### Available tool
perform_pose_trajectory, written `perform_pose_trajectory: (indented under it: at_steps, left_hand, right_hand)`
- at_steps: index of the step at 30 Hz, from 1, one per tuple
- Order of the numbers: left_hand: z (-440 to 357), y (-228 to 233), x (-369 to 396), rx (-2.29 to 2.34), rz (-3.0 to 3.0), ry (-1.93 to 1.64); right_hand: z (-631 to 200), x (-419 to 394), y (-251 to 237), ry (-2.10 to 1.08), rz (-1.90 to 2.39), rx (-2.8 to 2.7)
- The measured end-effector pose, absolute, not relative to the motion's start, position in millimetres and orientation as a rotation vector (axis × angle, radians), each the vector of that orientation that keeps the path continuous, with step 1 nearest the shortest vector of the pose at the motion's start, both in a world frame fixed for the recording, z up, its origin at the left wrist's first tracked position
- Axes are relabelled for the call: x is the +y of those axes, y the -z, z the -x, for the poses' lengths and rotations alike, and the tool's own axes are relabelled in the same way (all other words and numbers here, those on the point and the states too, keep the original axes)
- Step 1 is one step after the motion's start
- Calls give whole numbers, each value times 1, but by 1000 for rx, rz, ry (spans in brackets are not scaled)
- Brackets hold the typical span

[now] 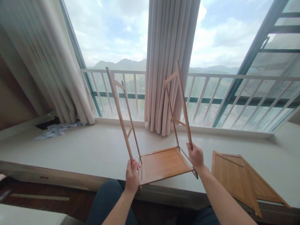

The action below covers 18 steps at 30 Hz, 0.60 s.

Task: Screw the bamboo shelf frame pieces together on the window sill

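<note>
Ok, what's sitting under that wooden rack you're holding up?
Under the wooden rack lies the pale window ledge, bare where visible. The rack's shelf panel covers the ledge directly beneath, so that patch cannot be seen. Left hand and right hand grip its side frames.

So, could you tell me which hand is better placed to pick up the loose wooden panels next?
Probably the right hand: the loose wooden panels lie just beside it, while the left hand grips the far frame.

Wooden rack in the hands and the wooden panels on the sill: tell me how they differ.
The wooden rack is held by the left hand and right hand; the wooden panels lie untouched on the sill. The rack is assembled, with side frames rising from its shelf; the panels lie flat, stacked. Both are the same light brown wood.
</note>
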<state>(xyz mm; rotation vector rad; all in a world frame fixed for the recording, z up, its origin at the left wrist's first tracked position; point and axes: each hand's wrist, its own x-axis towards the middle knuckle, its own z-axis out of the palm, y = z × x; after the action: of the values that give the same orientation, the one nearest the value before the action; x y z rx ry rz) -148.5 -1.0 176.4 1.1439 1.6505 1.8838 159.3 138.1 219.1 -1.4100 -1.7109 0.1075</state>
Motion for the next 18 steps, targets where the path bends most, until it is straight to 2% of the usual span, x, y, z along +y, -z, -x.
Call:
perform_pose_trajectory:
  at_steps: [11,18]
  left_hand:
    - [82,-184,-53,1375,-693,-2098]
    - [60,-182,-64,1083,-487,-2037]
  right_hand:
    - [-152,173,-325,61,1339,-1903]
    - [-127,203,-359,180,1383,-2161]
